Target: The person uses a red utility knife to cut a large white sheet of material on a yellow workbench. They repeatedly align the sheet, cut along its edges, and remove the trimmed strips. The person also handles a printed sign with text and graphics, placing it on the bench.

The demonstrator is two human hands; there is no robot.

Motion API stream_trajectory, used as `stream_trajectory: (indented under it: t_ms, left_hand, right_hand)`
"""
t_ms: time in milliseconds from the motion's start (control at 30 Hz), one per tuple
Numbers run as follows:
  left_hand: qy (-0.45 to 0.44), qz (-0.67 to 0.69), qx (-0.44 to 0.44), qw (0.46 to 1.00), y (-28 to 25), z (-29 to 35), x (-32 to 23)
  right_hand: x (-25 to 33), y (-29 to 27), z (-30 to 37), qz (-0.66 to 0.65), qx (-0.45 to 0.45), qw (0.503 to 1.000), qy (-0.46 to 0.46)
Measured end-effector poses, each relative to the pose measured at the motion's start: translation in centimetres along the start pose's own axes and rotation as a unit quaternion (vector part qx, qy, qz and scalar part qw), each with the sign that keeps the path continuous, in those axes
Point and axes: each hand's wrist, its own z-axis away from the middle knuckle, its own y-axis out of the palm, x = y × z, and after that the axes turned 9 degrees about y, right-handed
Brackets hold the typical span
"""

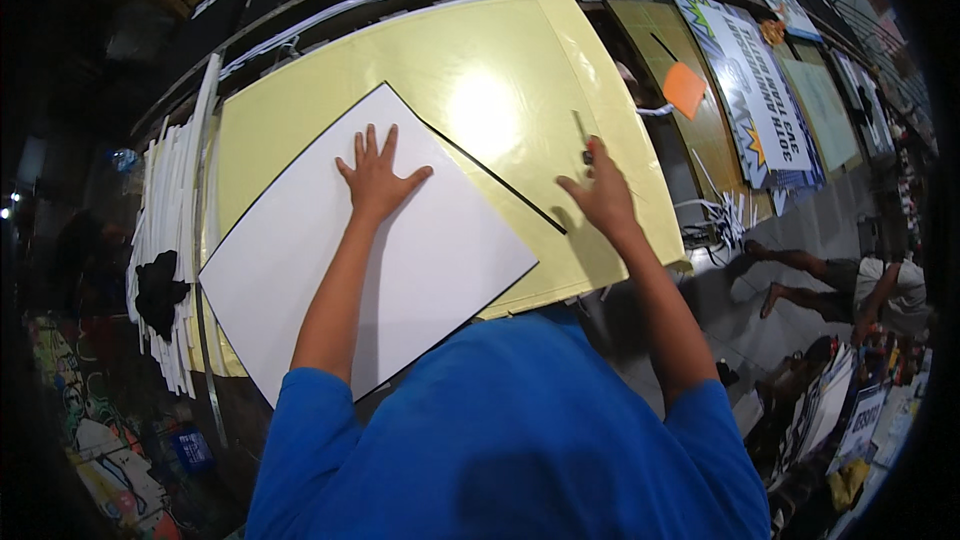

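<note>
White sheet (450, 230) under a spread left hand (376, 185), small tool (588, 156) in the right hand (606, 198).
On my feed the white sheet, edged with a dark line, lies over a yellow covering (330, 60). I see the left hand splayed wide, palm down on the sheet's upper half, gripping nothing. To the sheet's right, above the covering, the right hand has its thumb stretched out and its fingers curled on the small tool, too blurred for me to identify. A black strip (500, 181) slants away from the sheet's upper right edge; I cannot tell whether they join. Left of the sheet I make out white strips (165, 180) with a black cloth (160, 295) on them; well right of it, an orange piece (684, 91) and, farther off, another person (888, 290).
</note>
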Motion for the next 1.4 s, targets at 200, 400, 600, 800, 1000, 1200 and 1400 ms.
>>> stream_trajectory:
  t_ms: [200,400,600,800,1000,1200,1400]
  left_hand:
    - [-0.005,0.016,0.008,1.0,-0.4,0.2,0.1]
    - [-0.002,0.014,-0.004,1.0,0.0,0.3,0.3]
    - [-0.016,0.024,0.022,0.999,-0.3,0.3,0.1]
    - [-0.014,0.028,0.02,0.999,-0.4,0.3,0.2]
    - [-0.008,0.026,0.022,0.999,-1.1,0.0,-0.2]
    - [-0.017,0.028,0.029,0.999,-0.7,-0.1,0.1]
    - [-0.015,0.038,0.034,0.999,-0.7,-0.3,0.0]
  right_hand:
    - [8.5,5.8,-3.5,0.108,0.079,0.991,-0.019]
    - [4.6,5.8,-8.8,0.102,-0.014,0.994,0.026]
    - [1.7,0.0,-12.7,0.109,-0.046,0.993,0.011]
    - [7.9,7.5,-11.4,0.017,0.04,0.997,-0.065]
    - [14.6,13.5,-13.4,0.075,0.095,0.988,-0.094]
    - [14.5,14.9,-16.6,0.095,0.06,0.99,-0.081]
    - [10.4,11.9,-22.0,0.072,0.008,0.997,-0.034]
